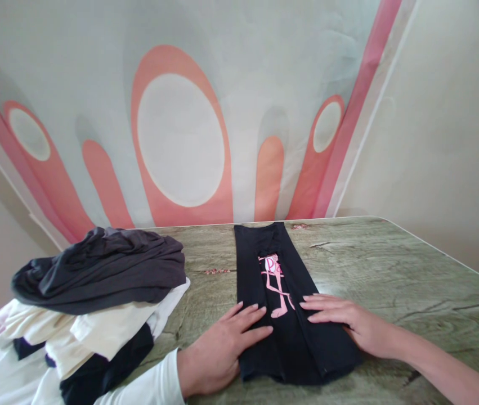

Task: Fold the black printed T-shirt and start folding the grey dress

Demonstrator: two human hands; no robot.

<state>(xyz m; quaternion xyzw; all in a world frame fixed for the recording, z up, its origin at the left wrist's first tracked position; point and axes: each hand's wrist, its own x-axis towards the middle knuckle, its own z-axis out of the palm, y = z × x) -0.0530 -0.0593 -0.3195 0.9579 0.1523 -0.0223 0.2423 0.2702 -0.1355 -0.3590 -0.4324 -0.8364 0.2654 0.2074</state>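
A black garment (pixel 290 349) with a pink cartoon print lies on the table, its two long sides folded inward so that a strip of the print shows between them. It looks like a T-shirt. My left hand (pixel 226 349) rests on its left fold, fingers stretched out and spread a little. On the right fold lies my right hand (pixel 344 318), palm down with the fingers extended flat. Neither hand grips the cloth. The garment's far end reaches the table's back edge, and its wider hem faces me.
A heap of clothes stands at the left: a dark grey garment (pixel 104 270) on top, cream cloth (pixel 112 326) and a black piece (pixel 108 368) below. The wood-patterned table (pixel 391 264) has a rounded far right corner. Behind it hangs a pink and grey backdrop (pixel 247 73).
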